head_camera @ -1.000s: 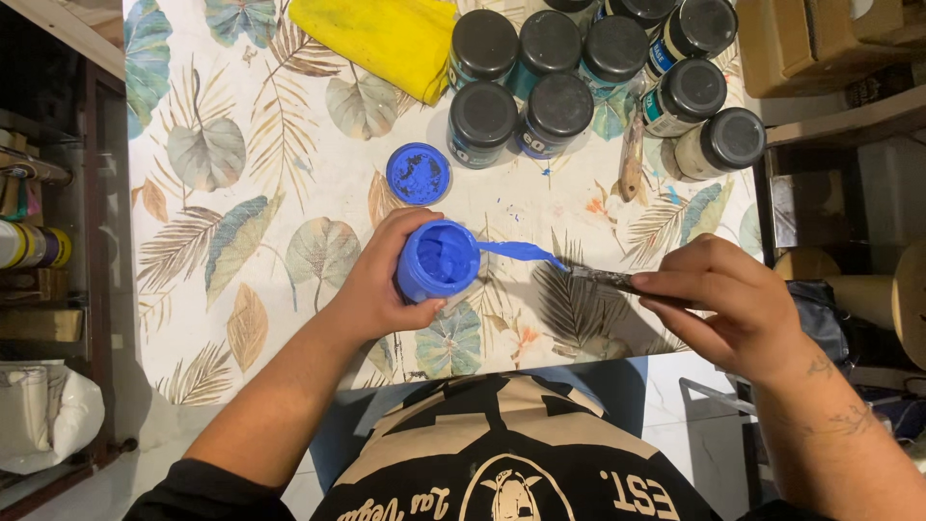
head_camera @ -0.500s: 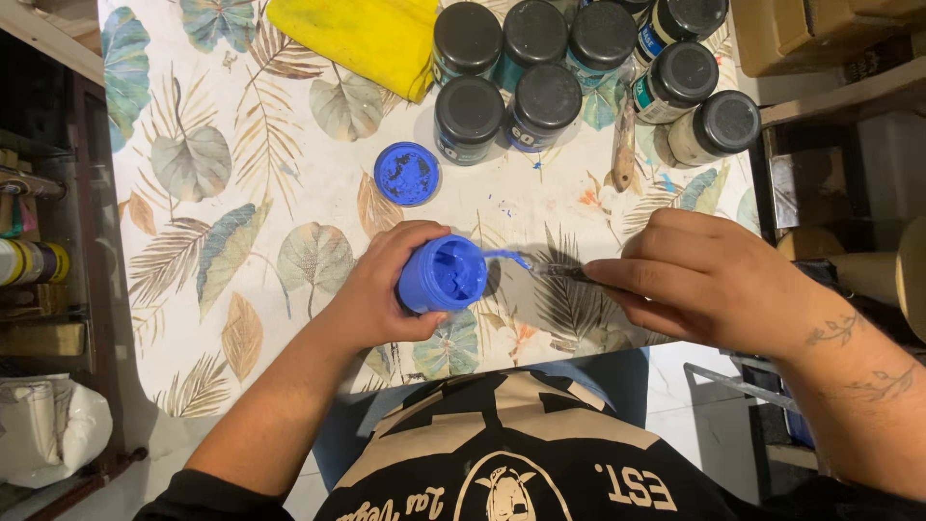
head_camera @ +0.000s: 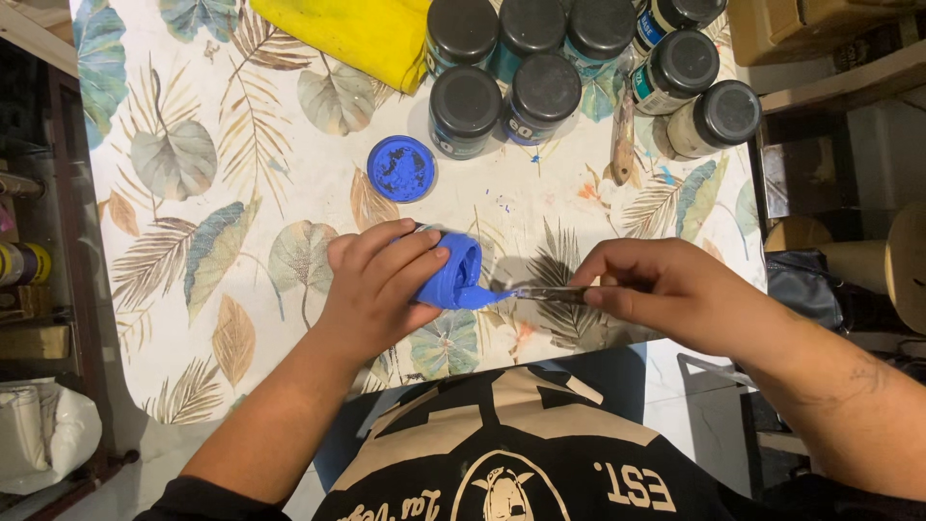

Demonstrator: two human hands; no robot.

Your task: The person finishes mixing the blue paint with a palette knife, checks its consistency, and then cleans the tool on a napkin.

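My left hand (head_camera: 381, 280) wraps around a small round jar smeared in glossy blue paint (head_camera: 453, 272), tipped on its side so its mouth faces right, just above the leaf-printed tablecloth (head_camera: 203, 183). My right hand (head_camera: 666, 289) pinches the handle of a thin metal palette knife (head_camera: 540, 292), its blade coated in thick wet blue at the jar's rim. The paint looks creamy and opaque.

Just beyond the jar lies its round blue lid (head_camera: 401, 168), inside up, blotched with darker patches. Further back stands a tight cluster of dark-capped paint jars (head_camera: 540, 58), smooth matte lids touching one another. A folded yellow cloth (head_camera: 352, 34) lies left of them, and a wooden-handled tool (head_camera: 624, 135) rests between the jars on the right. Small paint flecks dot the cloth between lid and knife.
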